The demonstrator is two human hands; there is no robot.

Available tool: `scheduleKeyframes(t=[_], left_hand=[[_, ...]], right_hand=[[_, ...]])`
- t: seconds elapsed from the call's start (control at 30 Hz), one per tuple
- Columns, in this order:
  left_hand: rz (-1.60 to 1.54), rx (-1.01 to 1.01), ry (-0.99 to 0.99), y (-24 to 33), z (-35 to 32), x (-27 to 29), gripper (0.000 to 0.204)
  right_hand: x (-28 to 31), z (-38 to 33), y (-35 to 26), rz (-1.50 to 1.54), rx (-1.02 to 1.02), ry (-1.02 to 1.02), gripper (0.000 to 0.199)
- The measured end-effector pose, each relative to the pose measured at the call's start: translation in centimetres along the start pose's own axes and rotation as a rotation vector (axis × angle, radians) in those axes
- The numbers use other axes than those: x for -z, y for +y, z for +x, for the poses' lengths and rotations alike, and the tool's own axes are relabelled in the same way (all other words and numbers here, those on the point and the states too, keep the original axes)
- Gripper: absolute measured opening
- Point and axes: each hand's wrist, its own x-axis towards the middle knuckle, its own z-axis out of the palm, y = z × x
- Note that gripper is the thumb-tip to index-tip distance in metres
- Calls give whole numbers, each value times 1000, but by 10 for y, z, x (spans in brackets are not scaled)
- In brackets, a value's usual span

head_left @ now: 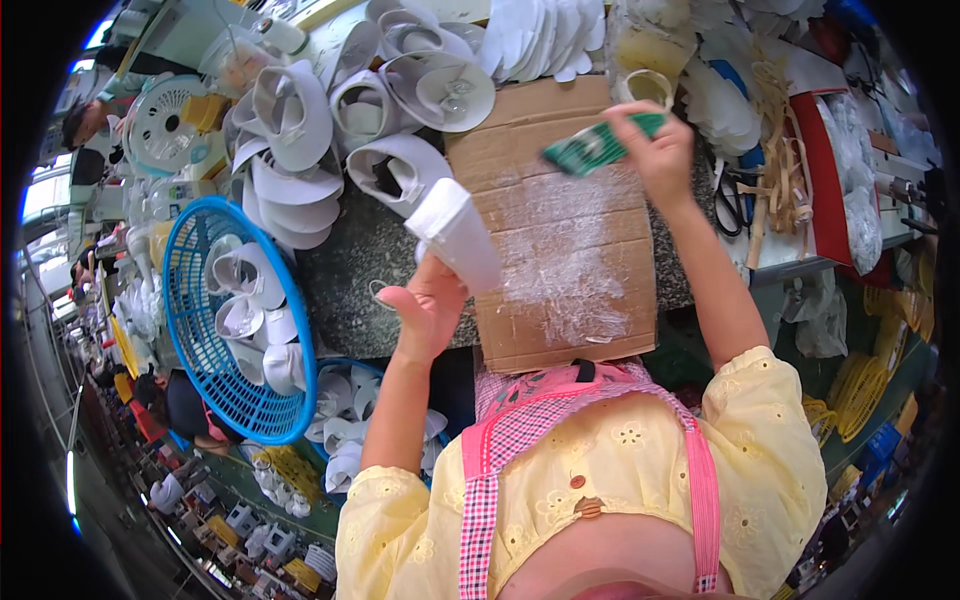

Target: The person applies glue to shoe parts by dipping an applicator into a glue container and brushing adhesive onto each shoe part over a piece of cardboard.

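Fingers, left hand point(428, 305): I see them clamped under a white shoe piece point(455, 232), lifted above the worktop point(350, 270).
Fingers, right hand point(658, 150): closed around a green brush point(592, 148), raised over the cardboard sheet point(560, 230).
Beside me: blue basket point(190, 300) with more white pieces, left of the cardboard.
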Motion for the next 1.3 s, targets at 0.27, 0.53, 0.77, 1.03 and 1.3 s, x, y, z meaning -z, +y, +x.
scheduleKeyframes(t=[0.27, 0.53, 0.77, 1.03, 1.3], left_hand=[[981, 57, 329, -20, 72, -11, 60], [1660, -31, -186, -27, 73, 32, 43], [1193, 200, -214, -15, 70, 18, 46], [398, 334, -233, -4, 54, 0, 115], [382, 283, -135, -1, 42, 11, 122]], right_hand=[[70, 53, 58, -659, 448, 134, 9], [135, 32, 57, -253, 153, 121, 11], [55, -25, 14, 466, -125, 25, 11], [-28, -27, 4, 490, -51, -351, 8], [-30, -30, -25, 463, 3, -644, 11]])
